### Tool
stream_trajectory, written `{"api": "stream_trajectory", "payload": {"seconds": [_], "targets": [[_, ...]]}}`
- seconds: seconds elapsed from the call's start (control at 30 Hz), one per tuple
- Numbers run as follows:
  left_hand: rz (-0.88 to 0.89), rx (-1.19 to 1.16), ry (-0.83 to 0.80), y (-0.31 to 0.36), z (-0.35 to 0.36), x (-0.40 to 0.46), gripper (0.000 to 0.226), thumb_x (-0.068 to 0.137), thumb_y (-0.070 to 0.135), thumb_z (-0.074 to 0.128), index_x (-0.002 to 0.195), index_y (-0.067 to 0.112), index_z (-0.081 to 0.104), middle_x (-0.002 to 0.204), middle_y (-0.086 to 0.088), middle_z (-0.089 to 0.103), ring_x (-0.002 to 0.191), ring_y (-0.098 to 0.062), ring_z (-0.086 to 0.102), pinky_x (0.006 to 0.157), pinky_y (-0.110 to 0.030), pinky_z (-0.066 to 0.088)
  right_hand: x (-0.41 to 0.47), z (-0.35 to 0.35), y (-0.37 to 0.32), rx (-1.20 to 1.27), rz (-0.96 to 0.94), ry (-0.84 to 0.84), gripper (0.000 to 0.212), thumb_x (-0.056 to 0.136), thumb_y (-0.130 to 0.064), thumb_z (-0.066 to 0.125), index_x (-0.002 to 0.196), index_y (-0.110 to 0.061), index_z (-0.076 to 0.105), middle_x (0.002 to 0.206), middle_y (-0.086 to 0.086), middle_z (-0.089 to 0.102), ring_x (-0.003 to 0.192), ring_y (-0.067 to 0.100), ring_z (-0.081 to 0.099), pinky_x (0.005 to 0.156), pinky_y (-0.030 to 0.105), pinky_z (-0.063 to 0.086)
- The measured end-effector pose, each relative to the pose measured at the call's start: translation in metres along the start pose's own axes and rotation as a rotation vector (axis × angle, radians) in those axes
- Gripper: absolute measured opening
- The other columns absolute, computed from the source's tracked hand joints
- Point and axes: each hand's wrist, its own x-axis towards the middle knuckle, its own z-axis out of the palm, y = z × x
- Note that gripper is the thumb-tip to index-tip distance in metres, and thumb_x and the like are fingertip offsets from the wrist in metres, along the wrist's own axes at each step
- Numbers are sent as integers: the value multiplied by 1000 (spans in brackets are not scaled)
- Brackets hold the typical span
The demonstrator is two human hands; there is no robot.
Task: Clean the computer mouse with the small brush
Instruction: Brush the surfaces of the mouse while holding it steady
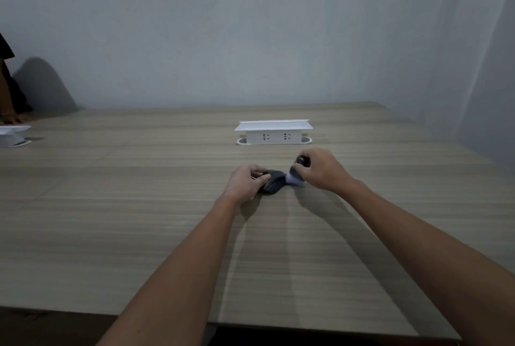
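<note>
Slippage is the main risk: the left hand (245,181) pins the dark rounded plastic computer mouse (274,182) to the wood-grain table (139,220) by one side only, so hard strokes from the small black-handled brush with pale bristles (296,178), clenched in the right hand (323,168), could skid it sideways. Beyond both grips stands a white plastic socket box (274,132), well apart; nothing obstructs.

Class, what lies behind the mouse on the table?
A white socket box stands behind the mouse, apart from it. Beyond it is bare wall. The box hides the table directly behind it.
</note>
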Motion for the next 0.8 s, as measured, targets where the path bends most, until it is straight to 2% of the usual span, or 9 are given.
{"api": "stream_trajectory", "payload": {"seconds": [0.1,0.17,0.3,0.37,0.5,0.57,0.63,0.7,0.8], "targets": [[1,-9,-13,0,-1,1,29,91,22,68,119,15,71,108,-9,74,91,-18,65,84,-30,55,-3,-9,-6,219,-13,-106,22,88,-26,67,77,-8,73,61,0,65,54,13,56,53,27,44],[9,-9,-15,0,-2,0,28,91,21,68,118,15,71,107,-9,74,90,-18,66,87,-34,56,-5,-9,-11,301,-11,-207,21,88,-27,67,80,-8,74,59,1,65,49,8,56,49,23,45],[5,2,-10,2,-1,-1,31,92,23,67,121,15,69,106,-6,71,86,-16,63,70,-30,55,1,3,0,-9,26,-6,20,83,-23,64,81,-5,74,76,10,72,73,25,66,66,37,53],[7,6,-6,2,-1,-1,32,92,24,67,122,15,69,108,-5,71,89,-16,63,67,-24,53,0,2,3,-3,26,52,21,85,-22,63,80,-4,72,76,9,71,73,25,64,66,39,52],[-1,-3,-14,1,-2,-1,31,91,23,68,121,16,69,111,-9,72,92,-17,64,82,-28,54,-8,-3,-5,215,-41,-131,20,87,-26,68,80,-8,74,63,0,67,52,5,54,56,27,46],[-1,-5,-10,1,-1,-1,30,91,23,68,121,17,70,111,-9,73,91,-17,64,81,-28,53,-6,4,-2,168,-29,-108,20,86,-24,68,81,-7,74,69,7,71,58,12,60,60,32,50],[-1,-3,-9,2,-2,-2,31,92,25,67,122,18,69,108,-5,71,91,-16,63,73,-25,52,-2,8,6,87,30,10,20,86,-23,67,80,-4,72,74,10,72,69,22,64,65,35,50],[-3,-2,-11,3,-2,-4,32,92,26,67,123,18,68,106,-1,69,93,-15,63,69,-22,50,-3,7,10,89,57,63,24,87,-23,67,77,-2,69,71,12,69,66,22,61,60,33,46],[-2,-16,-8,1,-2,-2,32,91,26,68,122,17,69,113,-6,72,95,-16,64,82,-25,51,-11,-1,4,315,31,-119,25,90,-23,68,78,0,70,59,6,63,49,9,53,48,22,41]]}}
